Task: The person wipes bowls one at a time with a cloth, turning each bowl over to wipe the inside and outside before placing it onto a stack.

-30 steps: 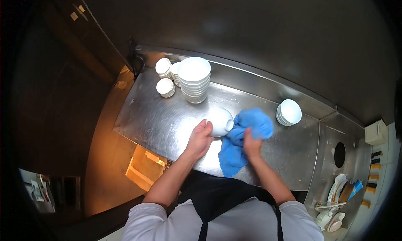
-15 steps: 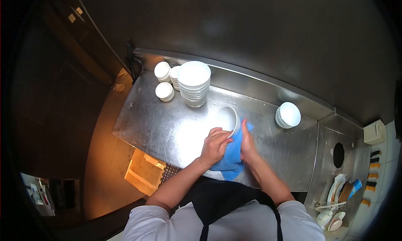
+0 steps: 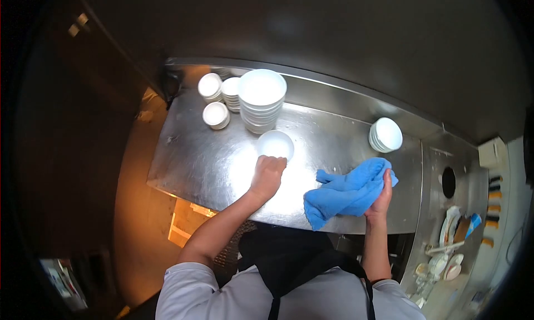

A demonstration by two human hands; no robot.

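Note:
My left hand (image 3: 268,175) grips the near rim of a white bowl (image 3: 276,144), which is at the steel counter just in front of a tall stack of white bowls (image 3: 262,97). Glare hides whether the bowl touches the surface. Off to the right, my right hand (image 3: 381,199) holds a blue cloth (image 3: 350,189), its fingers partly covered by the fabric. The cloth hangs loosely toward the left. Behind it stands a short stack of bowls (image 3: 385,135).
Several small white cups (image 3: 216,115) are stacked at the counter's back left. A steel counter (image 3: 189,147) has a raised back edge. To the right, a lower steel section with a round hole (image 3: 448,182) holds used dishes (image 3: 453,264). Orange-and-black handles (image 3: 493,195) line the right wall.
My left hand has moved the bowl left and away from the cloth, toward the tall stack. My right hand has swung right with the blue cloth, which is now spread out.

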